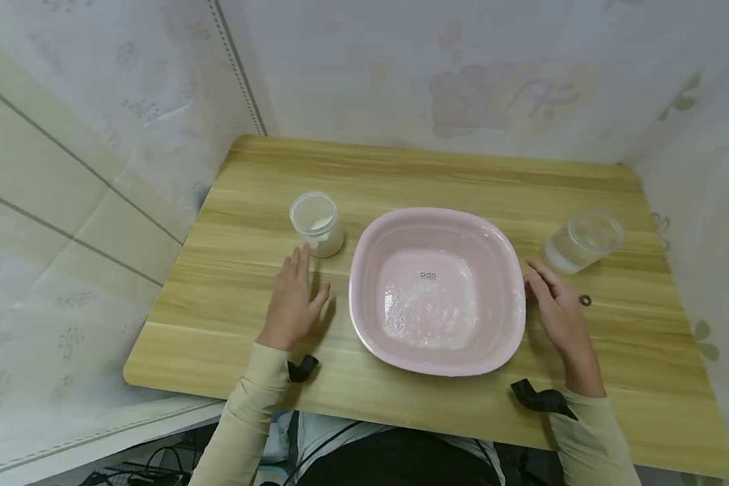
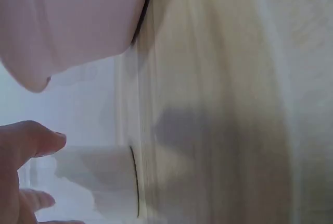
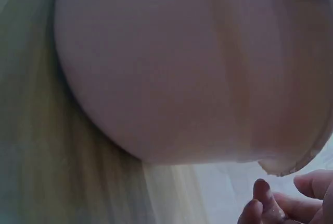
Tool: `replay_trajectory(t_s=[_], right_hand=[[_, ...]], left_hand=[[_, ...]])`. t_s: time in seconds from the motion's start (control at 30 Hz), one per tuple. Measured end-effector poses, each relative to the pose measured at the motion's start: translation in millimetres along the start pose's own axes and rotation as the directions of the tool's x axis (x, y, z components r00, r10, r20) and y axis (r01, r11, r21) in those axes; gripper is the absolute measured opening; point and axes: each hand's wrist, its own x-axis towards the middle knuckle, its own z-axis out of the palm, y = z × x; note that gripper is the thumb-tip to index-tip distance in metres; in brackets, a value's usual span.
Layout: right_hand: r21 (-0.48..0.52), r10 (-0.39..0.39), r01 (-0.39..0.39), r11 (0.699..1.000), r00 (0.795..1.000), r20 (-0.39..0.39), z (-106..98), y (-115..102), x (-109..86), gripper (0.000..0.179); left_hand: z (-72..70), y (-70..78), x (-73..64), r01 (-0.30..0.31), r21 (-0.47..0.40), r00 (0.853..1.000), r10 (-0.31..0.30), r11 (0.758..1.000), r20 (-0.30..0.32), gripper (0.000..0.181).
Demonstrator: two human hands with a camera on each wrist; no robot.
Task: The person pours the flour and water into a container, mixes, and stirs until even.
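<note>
A pink basin (image 1: 425,361) stands mid-table, its bottom shiny and wet-looking. To its left is a clear lidless-looking jar (image 1: 325,239) with something whitish inside. My left hand (image 1: 293,300) is just in front of this jar, fingers straight and thumb spread; in the left wrist view the jar (image 2: 99,182) is behind the fingers. Beside the basin's right rim is my right hand (image 1: 555,304); in the right wrist view its loosely bent fingers (image 3: 263,195) appear below the basin's rim, apart from it. A small brown ring (image 1: 585,300) shows past this hand; what it belongs to is hidden.
Right of the basin stands another clear jar (image 1: 583,239), partly filled with clear liquid. The wooden table (image 1: 431,162) meets patterned wall coverings at the back. Black straps (image 1: 541,398) stick out near both sleeves.
</note>
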Motion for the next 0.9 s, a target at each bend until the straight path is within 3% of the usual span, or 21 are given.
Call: replay_trajectory(t_s=[0.13, 0.3, 0.5, 0.73, 0.8, 0.9], right_hand=[[0.042, 0.031, -0.031, 0.999, 0.999, 0.015, 1, -4, 3.2, 0.054], [0.100, 0.055, -0.056, 0.993, 0.998, 0.015, 5, -7, 6.4, 0.052], [0.143, 0.082, -0.086, 0.986, 0.996, 0.037, 6, -9, 6.1, 0.055], [0.159, 0.111, -0.116, 0.980, 0.993, 0.038, 6, -5, 4.2, 0.055], [0.170, 0.108, -0.112, 0.979, 0.994, 0.033, 6, -4, 3.6, 0.054], [0.188, 0.103, -0.108, 0.976, 0.994, 0.034, 6, -2, 2.5, 0.054]], left_hand=[[-0.6, -5.3, 10.4, 0.076, -0.111, 0.996, -0.082, 0.991, -0.045, 0.092], [1.7, -11.0, 30.7, 0.137, -0.314, 0.983, -0.169, 0.939, -0.076, 0.101], [8.8, -14.0, 57.6, 0.046, -0.540, 0.979, -0.146, 0.840, -0.143, 0.103], [21.9, -13.5, 80.6, -0.039, -0.683, 0.953, -0.179, 0.729, -0.246, 0.094], [25.4, -12.9, 84.3, -0.047, -0.701, 0.945, -0.196, 0.711, -0.262, 0.095], [28.8, -13.3, 88.3, -0.043, -0.690, 0.937, -0.212, 0.722, -0.279, 0.095]])
